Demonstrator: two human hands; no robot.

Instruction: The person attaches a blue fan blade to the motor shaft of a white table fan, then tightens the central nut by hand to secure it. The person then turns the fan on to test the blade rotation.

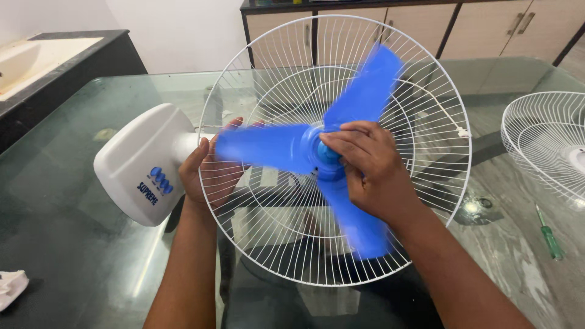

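My left hand (210, 173) clamps the fan neck (186, 146) behind the guard (426, 91) to steady it, right hand (365, 167) pinches the blade hub (326, 155), blurred blade (268, 146) over worktop (61, 201).

Head cam, looks down, close over table (73, 244).

Right hand (368, 167) pinches the blue fan blade (365, 91) hub; left hand (210, 173) steadies the white guard (426, 79).
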